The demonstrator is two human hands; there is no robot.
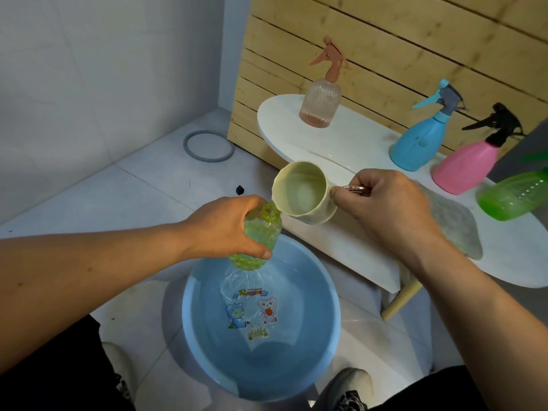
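My left hand [228, 226] grips a clear yellow-green bottle [255, 244] with no cap, holding it over a blue basin [326, 327] of water on the floor. My right hand [391, 206] pinches the shiny handle of a cream cup [302, 192]. The cup is tilted on its side, its rim touching the bottle's open neck. A little water lies inside the cup. The basin has cartoon stickers on its bottom.
A white oval table [355, 143] carries a peach spray bottle [321, 99], a blue one [421, 140], a pink one [465, 164], a green one [516, 197] and a grey cloth [453, 223]. A grey ring [207, 145] lies on the tiled floor. My shoes flank the basin.
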